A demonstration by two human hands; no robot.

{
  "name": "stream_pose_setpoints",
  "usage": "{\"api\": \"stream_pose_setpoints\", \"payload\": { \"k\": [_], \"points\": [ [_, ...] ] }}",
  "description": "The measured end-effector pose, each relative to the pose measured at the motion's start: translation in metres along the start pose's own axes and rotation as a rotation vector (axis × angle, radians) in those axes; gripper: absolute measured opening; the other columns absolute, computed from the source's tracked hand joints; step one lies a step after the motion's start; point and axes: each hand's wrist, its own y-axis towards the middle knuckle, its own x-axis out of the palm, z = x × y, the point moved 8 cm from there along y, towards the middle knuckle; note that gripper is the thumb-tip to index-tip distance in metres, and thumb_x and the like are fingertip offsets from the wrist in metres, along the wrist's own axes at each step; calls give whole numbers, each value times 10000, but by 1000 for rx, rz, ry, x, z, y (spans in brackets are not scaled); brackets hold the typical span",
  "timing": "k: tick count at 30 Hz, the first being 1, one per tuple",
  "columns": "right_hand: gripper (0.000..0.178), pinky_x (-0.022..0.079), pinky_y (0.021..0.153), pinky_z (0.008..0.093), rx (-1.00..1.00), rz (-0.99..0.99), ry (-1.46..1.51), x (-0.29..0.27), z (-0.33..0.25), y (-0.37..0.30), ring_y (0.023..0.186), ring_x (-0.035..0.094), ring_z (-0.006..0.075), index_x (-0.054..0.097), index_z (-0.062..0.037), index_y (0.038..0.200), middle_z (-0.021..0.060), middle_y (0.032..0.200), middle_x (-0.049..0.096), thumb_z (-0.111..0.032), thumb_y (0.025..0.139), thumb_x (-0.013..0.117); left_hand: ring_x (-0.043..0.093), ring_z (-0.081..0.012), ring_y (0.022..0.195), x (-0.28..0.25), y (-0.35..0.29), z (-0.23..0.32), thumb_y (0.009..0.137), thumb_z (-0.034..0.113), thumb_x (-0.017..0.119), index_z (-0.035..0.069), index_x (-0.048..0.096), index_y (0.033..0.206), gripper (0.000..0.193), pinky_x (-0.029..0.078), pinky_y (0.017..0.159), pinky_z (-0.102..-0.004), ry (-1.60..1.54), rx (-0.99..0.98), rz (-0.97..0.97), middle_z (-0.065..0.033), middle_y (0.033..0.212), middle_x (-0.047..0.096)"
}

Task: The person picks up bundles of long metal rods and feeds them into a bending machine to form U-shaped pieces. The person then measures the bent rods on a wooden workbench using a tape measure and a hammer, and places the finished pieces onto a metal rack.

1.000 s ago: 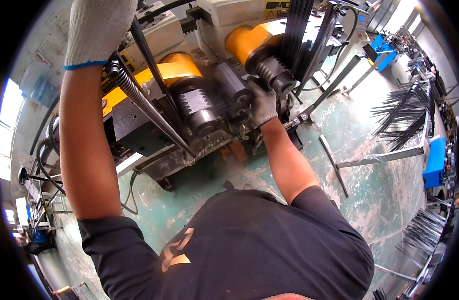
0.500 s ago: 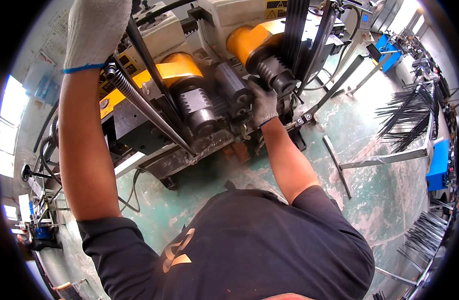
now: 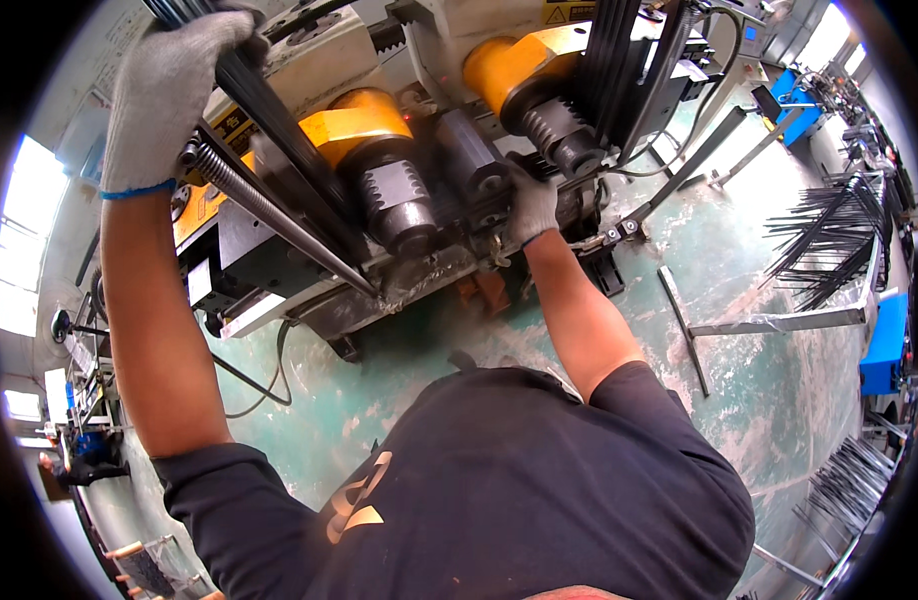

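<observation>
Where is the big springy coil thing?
In the head view, the coil spring slants across the machine's left side, just below the gloved left hand.

Grey knit glove with a blue cuff band on the left hand; same speckled grey knit on the right hand. Black bars in the left grip, glossy along the edges. Beside the bars, orange-yellow guards over dark steel-grey rollers with a toothed pattern. Cream-white machine housing above the guards. Below the machine, pale green floor, blotched with white and tan wear. Black shirt with an orange emblem. Blue stands right of the machine, next to fanned black rods.
</observation>
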Motion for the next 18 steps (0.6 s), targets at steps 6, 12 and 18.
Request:
{"api": "stream_pose_setpoints", "payload": {
  "k": [6, 12, 18],
  "points": [
    [311, 540, 893, 335, 236, 1, 215, 14, 25, -15, 982, 689, 181, 696, 51, 1244, 94, 1081, 738, -86, 969, 743, 803, -243, 995, -1, -20, -20, 995, 312, 763, 0, 802, 1157, 354, 606, 989, -349, -174, -125, -199, -149, 1044, 813],
    [329, 533, 913, 324, 229, 1, 167, 15, 19, -11, 1001, 680, 168, 695, 58, 1257, 75, 1091, 734, -61, 953, 731, 784, -267, 1107, -25, -28, -42, 1013, 293, 733, 38, 796, 1200, 322, 596, 1034, -358, 19, -179, -141, -151, 1107, 810],
    [308, 523, 898, 296, 203, -26, 48, 21, -2, -16, 973, 665, 127, 718, 54, 1261, 43, 1104, 731, -90, 989, 712, 775, -255, 1127, -20, -33, -18, 1035, 279, 703, 33, 774, 1242, 329, 585, 1052, -352, -22, -242, -194, -146, 1158, 798]
  ]
}}
